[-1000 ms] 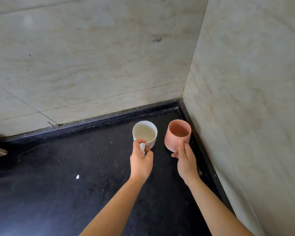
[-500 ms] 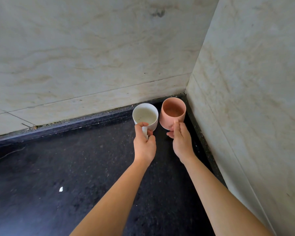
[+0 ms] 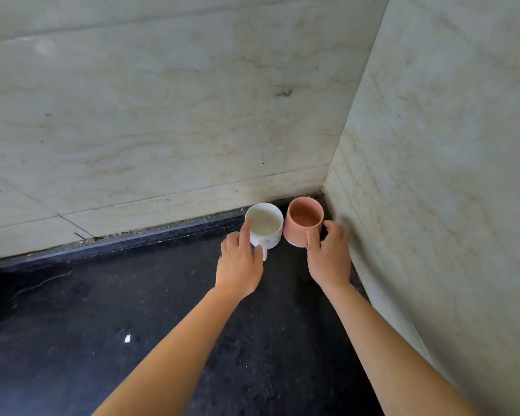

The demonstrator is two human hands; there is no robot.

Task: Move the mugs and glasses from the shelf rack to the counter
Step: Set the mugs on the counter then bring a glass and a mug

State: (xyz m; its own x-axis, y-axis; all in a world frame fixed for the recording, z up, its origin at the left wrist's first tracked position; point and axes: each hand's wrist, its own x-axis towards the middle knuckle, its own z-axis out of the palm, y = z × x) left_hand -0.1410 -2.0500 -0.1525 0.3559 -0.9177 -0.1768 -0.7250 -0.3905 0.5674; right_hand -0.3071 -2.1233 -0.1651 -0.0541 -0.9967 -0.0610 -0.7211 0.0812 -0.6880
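Note:
A white mug [image 3: 264, 222] and a pink mug [image 3: 303, 220] stand side by side on the black counter [image 3: 132, 295], tucked into the corner where two marble walls meet. My left hand [image 3: 240, 262] is just in front of the white mug. Its index finger lies along the mug's left side and its thumb is beside the handle, with the fingers loosened. My right hand [image 3: 329, 256] is at the pink mug. The thumb touches the mug's near side and the fingers are spread apart to its right. The pink mug's handle is hidden.
The back marble wall [image 3: 162, 115] and the right marble wall [image 3: 448, 175] close in the corner. A small white speck [image 3: 127, 338] lies on the counter to the left. The dark counter stretches left and toward me. The shelf rack is out of sight.
Both mugs have moved farther back into the corner and now rest on the counter. Both hands have loosened from a closed grip, with fingers spreading.

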